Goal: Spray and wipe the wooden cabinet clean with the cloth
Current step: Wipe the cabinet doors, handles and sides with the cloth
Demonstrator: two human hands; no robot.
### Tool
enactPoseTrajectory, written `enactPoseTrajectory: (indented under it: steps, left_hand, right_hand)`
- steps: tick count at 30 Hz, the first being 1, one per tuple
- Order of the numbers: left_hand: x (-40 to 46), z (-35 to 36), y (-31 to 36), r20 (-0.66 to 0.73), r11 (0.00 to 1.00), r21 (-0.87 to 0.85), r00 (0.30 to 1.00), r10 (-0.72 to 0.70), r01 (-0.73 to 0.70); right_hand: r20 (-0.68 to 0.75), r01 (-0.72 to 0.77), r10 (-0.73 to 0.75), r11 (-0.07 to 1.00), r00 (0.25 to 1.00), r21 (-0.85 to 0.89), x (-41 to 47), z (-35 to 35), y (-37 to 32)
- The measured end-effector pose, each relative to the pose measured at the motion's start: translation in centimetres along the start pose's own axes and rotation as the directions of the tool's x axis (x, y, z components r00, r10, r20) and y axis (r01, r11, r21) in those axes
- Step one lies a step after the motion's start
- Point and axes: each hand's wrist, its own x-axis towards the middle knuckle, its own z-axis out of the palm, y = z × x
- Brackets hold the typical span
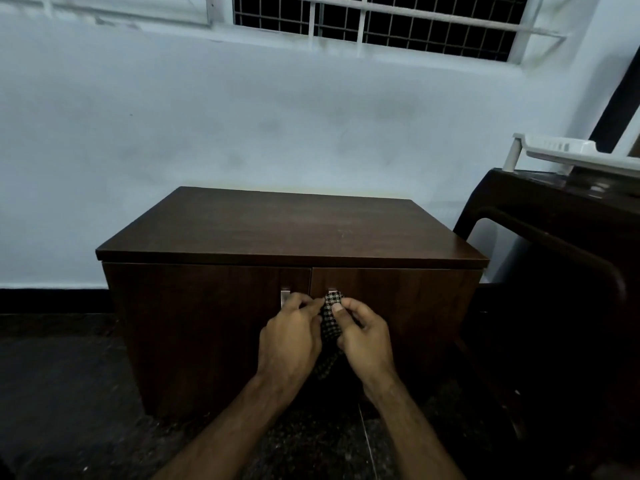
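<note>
A low, dark brown wooden cabinet [291,233] with two front doors is seen in the centre of the frame, set on a dark speckled floor [62,393] against a pale wall [242,109]. Just below centre, in front of the seam between the doors, a black-and-white checked cloth [330,322] is held bunched between both hands, its lower end hanging down between the wrists. The left hand [291,336] is curled, and the cloth's left edge is pinched by its fingertips near the top. The right hand [363,332] is likewise curled, with the thumb pressed onto the cloth's upper part and the fingers folded behind it. Two short metal door handles are partly seen behind the hands: the left handle [284,296] shows above the left knuckles, and the right handle [332,291] is mostly hidden by the cloth. At the right edge of the frame a dark brown plastic chair [554,216] is found, with a white plastic tray [568,152] resting on it. At the top of the frame a white-framed window with a metal grille [381,19] is set in the wall.
</note>
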Motion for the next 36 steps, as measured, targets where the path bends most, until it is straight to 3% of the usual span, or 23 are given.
enactPoseTrajectory:
  steps: [5,11,15,20,24,26,31,34,36]
  left_hand:
    - [-0.9,1.0,0.3,-0.039,0.995,-0.091,0.998,-0.051,0.047]
    - [-2.1,1.8,0.0,-0.074,0.975,-0.196,0.990,-0.122,0.106]
    - [-2.3,2.0,-0.5,-0.051,0.977,-0.186,0.992,-0.117,0.106]
    - [-2.9,1.6,-0.2,0.029,0.977,-0.204,0.998,-0.053,0.058]
    - [-2.7,1.2,0.8,-0.135,0.935,-0.354,0.988,-0.074,0.021]
    - [-2.1,1.0,0.9,-0.167,0.928,-0.371,0.981,-0.097,0.028]
    - [-2.2,1.4,-0.2,-0.031,0.950,-0.306,0.997,-0.072,0.059]
    - [-3.0,2.3,-1.5,0.098,0.971,-0.217,0.992,-0.077,0.097]
    - [-3.8,2.7,-2.0,0.114,0.967,-0.226,0.989,-0.096,0.120]
  right_hand:
    - [0.203,-0.036,0.046,0.998,0.978,-0.055,0.8,-2.0,-0.5]
    - [0.250,-0.035,0.070,0.989,0.966,-0.141,1.2,-2.5,1.0]
    - [0.182,0.067,-0.036,0.983,0.983,-0.168,0.5,-2.2,2.2]
    - [0.025,0.098,-0.101,0.828,0.995,-0.551,-0.3,-2.8,1.5]
    - [-0.132,0.279,-0.376,0.843,0.917,-0.460,-0.8,-2.2,0.3]
    - [-0.175,0.308,-0.426,0.832,0.888,-0.462,-0.4,-1.5,-0.2]
    - [-0.148,0.294,-0.442,0.775,0.885,-0.559,-0.7,0.0,1.9]
    - [-0.025,0.231,-0.335,0.702,0.942,-0.674,-1.0,-0.8,4.1]
    - [0.012,0.218,-0.294,0.683,0.956,-0.697,-1.4,-1.5,4.7]
